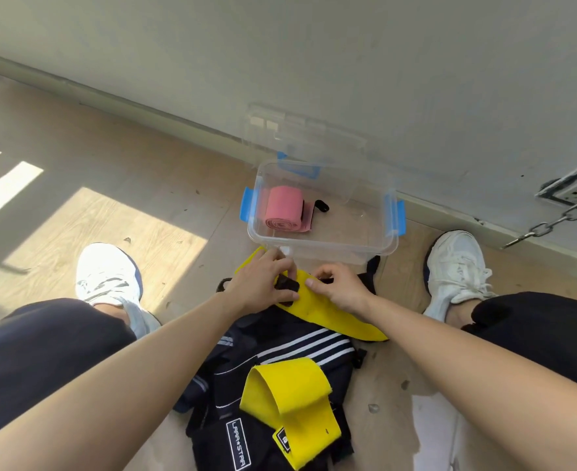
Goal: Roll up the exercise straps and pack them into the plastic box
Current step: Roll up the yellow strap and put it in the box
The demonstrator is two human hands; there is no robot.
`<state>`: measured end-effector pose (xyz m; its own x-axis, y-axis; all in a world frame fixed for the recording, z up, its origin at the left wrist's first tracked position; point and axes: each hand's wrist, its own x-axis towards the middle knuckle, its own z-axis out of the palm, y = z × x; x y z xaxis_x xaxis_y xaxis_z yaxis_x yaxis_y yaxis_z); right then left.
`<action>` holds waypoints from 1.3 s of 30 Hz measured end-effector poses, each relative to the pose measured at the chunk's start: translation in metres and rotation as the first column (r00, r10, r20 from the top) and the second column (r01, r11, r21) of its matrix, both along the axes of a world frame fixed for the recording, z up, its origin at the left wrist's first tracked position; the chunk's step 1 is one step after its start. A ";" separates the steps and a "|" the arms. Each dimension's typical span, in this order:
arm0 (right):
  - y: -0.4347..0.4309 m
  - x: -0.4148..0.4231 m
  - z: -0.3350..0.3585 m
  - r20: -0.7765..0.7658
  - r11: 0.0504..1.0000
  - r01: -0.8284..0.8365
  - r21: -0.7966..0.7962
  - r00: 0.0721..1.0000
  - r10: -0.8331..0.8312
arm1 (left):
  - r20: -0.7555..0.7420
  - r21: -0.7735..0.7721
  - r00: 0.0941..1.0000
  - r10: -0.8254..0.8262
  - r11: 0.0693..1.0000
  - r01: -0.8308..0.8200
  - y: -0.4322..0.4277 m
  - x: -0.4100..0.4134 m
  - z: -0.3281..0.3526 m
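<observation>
Floor (127, 205) | bag (280, 345) under yellow strap (331, 317), box (391, 229) beyond | L hand (260, 287), R hand (339, 287) pinch strap

Pale wood floor (76, 171), sunlit patches (86, 246); grey-white wall (314, 45), baseboard (127, 103), wall socket (572, 190), metal chain (552, 222)

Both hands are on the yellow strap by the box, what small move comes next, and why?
Probably begin rolling the yellow strap from its black end, which the left hand pinches, while the right hand steadies it. It lies unrolled, and only the pink roll sits in the plastic box.
</observation>
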<state>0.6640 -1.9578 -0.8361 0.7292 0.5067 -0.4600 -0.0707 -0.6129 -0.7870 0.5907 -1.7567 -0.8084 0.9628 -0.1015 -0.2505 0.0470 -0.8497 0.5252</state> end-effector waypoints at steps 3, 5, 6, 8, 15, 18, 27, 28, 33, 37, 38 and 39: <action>-0.004 0.000 0.003 0.048 0.999 0.053 0.010 0.997 -0.054 | 0.095 0.000 0.992 -0.081 0.997 0.082 0.001 0.001 0.004; -0.007 0.000 0.003 0.105 0.996 0.082 -0.029 0.991 -0.078 | 0.079 -0.084 0.997 -0.007 0.996 0.014 0.002 0.001 0.008; -0.009 0.000 0.003 0.121 0.995 0.081 -0.057 0.990 -0.074 | 0.070 -0.147 0.996 0.060 0.988 -0.049 0.004 0.002 0.011; -0.013 -0.001 0.004 0.147 0.993 0.034 -0.117 0.989 -0.016 | 0.042 -0.289 0.984 0.176 0.944 -0.157 0.008 0.006 0.021; 0.009 -0.008 0.077 -0.149 0.975 -0.001 0.221 0.988 0.034 | 0.041 -0.578 0.918 0.395 0.758 -0.301 0.001 0.023 0.081; 0.024 -0.001 0.114 -0.331 0.930 0.087 0.358 0.943 0.040 | 0.057 -0.634 0.883 0.466 0.700 -0.328 -0.001 0.023 0.106; -0.014 0.013 0.193 -0.297 0.949 0.139 0.283 0.954 -0.051 | 0.210 -0.475 0.853 0.477 0.813 -0.337 -0.023 -0.033 0.145; -0.023 0.015 0.198 -0.267 0.962 0.108 0.250 0.963 -0.039 | 0.190 -0.390 0.901 0.389 0.873 -0.294 -0.024 -0.047 0.138; -0.052 0.017 0.192 -0.164 0.995 -0.017 0.096 0.986 0.033 | -0.164 -0.038 0.973 -0.164 0.986 0.160 -0.048 -0.101 0.101; -0.061 0.008 0.174 -0.067 0.987 -0.157 -0.028 0.986 0.155 | -0.244 0.230 0.897 -0.368 0.877 0.422 -0.079 -0.120 0.071; -0.061 0.006 0.169 -0.058 0.984 -0.174 -0.046 0.984 0.171 | -0.254 0.266 0.886 -0.388 0.853 0.450 -0.083 -0.121 0.066; -0.062 0.005 0.165 -0.054 0.981 -0.186 -0.055 0.982 0.183 | -0.266 0.293 0.874 -0.407 0.830 0.475 -0.086 -0.121 0.061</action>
